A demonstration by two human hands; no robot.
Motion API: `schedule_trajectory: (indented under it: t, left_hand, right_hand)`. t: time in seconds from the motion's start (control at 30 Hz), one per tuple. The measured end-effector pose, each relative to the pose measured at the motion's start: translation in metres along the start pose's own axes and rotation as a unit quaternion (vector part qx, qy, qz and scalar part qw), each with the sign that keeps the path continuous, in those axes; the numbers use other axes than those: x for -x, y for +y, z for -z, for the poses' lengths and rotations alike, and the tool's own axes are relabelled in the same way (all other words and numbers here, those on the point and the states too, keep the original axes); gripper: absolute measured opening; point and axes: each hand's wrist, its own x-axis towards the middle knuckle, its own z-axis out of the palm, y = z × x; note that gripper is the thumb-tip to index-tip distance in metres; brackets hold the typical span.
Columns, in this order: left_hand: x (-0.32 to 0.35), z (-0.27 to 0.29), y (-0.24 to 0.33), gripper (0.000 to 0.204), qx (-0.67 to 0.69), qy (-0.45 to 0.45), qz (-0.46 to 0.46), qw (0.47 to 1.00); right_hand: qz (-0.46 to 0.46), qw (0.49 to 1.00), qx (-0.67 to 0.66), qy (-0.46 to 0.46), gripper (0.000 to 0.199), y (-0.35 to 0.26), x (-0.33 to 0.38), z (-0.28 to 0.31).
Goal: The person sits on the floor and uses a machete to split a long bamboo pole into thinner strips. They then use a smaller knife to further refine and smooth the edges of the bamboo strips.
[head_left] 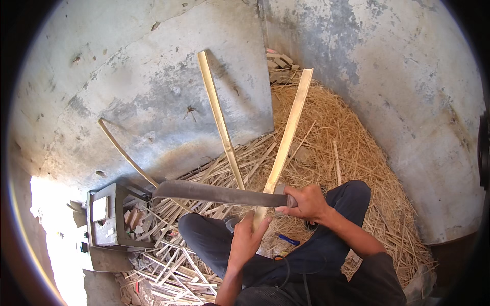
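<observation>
My right hand [308,205] is closed round the short handle of a machete [217,194]. Its long dark blade points left and lies across a split bamboo strip [288,137]; whether the edge touches the bamboo I cannot tell. Below the blade, my left hand [246,242] grips the lower end of that strip, thumb along its side. The strip slants up and away to the right, pale inner face showing. A second bamboo strip [218,115] stands to its left, close to the wall. Further left is a thinner, curved strip [127,157].
Bamboo shavings [332,122] and thin slats [173,270] cover the floor around my crossed legs. A small wooden stool-like frame [109,217] sits at the left. A blue object [289,239] lies between my legs. Weathered walls [388,102] rise ahead and right; bricks [279,61] are stacked beyond.
</observation>
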Motion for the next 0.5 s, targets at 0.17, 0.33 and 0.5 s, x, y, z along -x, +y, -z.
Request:
schedule_trajectory:
  t: [0.17, 0.33, 0.5]
  left_hand:
    - [0.025, 0.01, -0.019, 0.034, 0.052, -0.033, 0.09, 0.994]
    - [0.046, 0.017, -0.036, 0.034, 0.035, -0.045, 0.09, 0.994]
    - [0.066, 0.049, -0.06, 0.033, 0.042, -0.091, 0.15, 0.984]
  right_hand:
    - [-0.147, 0.986, -0.054, 0.05, 0.071, 0.037, -0.033, 0.038]
    - [-0.13, 0.989, 0.034, 0.064, 0.075, 0.073, -0.049, 0.058]
    - [-0.174, 0.978, 0.077, 0.084, 0.073, 0.11, -0.095, 0.061]
